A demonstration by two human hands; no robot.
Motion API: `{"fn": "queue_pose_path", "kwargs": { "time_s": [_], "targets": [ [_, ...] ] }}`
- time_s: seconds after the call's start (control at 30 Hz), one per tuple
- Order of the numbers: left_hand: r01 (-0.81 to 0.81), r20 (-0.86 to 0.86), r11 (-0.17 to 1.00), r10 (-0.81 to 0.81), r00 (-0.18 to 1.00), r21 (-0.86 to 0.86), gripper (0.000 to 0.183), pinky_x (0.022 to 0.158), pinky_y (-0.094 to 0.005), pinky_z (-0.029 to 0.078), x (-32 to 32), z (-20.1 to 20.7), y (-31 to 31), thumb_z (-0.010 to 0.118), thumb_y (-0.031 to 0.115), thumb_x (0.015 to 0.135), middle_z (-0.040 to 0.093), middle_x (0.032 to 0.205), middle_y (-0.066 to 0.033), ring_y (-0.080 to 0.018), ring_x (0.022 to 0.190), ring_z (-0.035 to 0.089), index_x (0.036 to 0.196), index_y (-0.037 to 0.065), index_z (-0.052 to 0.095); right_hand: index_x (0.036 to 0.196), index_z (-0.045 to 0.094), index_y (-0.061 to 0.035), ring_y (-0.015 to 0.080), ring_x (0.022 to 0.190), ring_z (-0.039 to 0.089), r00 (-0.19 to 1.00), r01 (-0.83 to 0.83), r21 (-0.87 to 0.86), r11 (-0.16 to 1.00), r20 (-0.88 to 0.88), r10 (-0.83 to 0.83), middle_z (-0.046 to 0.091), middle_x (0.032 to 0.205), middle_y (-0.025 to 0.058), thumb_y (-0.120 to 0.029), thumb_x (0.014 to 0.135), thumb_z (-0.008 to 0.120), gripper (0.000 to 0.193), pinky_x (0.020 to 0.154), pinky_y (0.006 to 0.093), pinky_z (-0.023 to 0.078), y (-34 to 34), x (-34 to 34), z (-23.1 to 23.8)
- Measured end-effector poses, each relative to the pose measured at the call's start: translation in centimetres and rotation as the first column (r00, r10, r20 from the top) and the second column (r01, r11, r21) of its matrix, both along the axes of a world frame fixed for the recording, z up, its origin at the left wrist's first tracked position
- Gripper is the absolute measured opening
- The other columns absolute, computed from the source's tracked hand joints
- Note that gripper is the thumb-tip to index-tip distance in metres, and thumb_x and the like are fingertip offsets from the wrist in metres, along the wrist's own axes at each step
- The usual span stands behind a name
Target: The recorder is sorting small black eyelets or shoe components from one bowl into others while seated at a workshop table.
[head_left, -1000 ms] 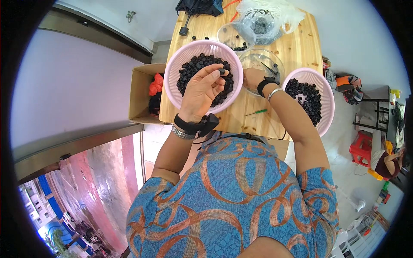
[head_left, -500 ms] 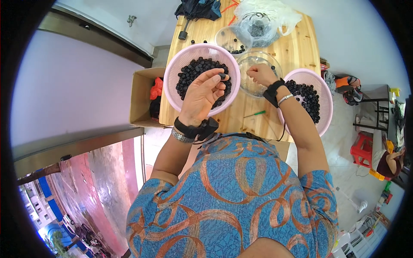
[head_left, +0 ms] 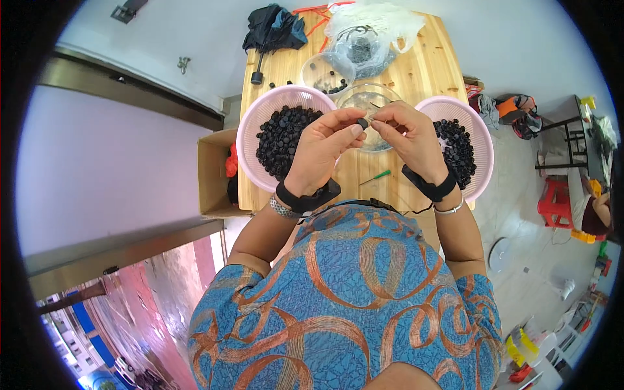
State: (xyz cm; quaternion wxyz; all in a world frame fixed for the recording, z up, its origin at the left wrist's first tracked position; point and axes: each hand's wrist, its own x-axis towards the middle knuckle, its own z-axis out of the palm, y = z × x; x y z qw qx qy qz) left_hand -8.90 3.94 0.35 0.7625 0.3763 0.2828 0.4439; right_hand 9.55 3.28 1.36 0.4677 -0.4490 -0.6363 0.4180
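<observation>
The counter [head_left: 426,68] is smooth, pale, grained wood. The left basket [head_left: 246,140] and right basket [head_left: 480,130] look like ribbed plastic; the held black piece [head_left: 362,122] appears matt, like plastic or rubber. The clear bowl [head_left: 351,101] is glossy, the bag [head_left: 383,23] thin, crinkled plastic, the box [head_left: 213,172] matt cardboard, the bracelet [head_left: 450,208] shiny metal.

Shirt [head_left: 344,292]: blue, fine dark lines, large orange-brown looping swirls; short sleeves [head_left: 220,296]. Left arm [head_left: 255,231]: black strap [head_left: 286,197], black box [head_left: 329,192], silver link band [head_left: 280,207] nearer. Right arm [head_left: 461,235]: second black strap [head_left: 446,187], slim silver bangle [head_left: 451,209] nearer.
</observation>
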Motion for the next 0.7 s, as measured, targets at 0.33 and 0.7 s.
{"fn": "queue_pose_path", "kwargs": {
  "time_s": [0.33,0.7],
  "targets": [
    [0.061,-0.158,0.982,-0.032,0.987,0.178,0.027,0.075,-0.0230,0.048,1.6,1.5,-1.0,0.053,0.000,0.085,0.060,0.097,-0.0059,-0.0096,0.083,0.058,0.112,-0.003,0.054,0.085,0.061,-0.0008,0.0123,0.062,0.053,0.987,0.104,0.110,0.988,0.110,-0.116,0.057,0.077,0.0056,-0.006,0.078,0.063,0.008,0.052,0.0236,0.042,-2.1,0.9,1.9],
    [0.104,-0.061,0.988,-0.098,0.993,0.110,0.027,0.075,-0.0246,0.048,1.7,2.3,-1.4,0.052,0.001,0.086,0.060,0.101,-0.0083,-0.0120,0.084,0.058,0.113,-0.002,0.053,0.094,0.062,-0.0045,0.0123,0.074,0.058,0.939,0.067,0.616,0.785,0.227,-0.258,0.058,0.090,0.0069,0.001,0.078,0.061,0.017,0.061,0.0234,0.047,-2.5,1.0,2.0]
  ]
}}
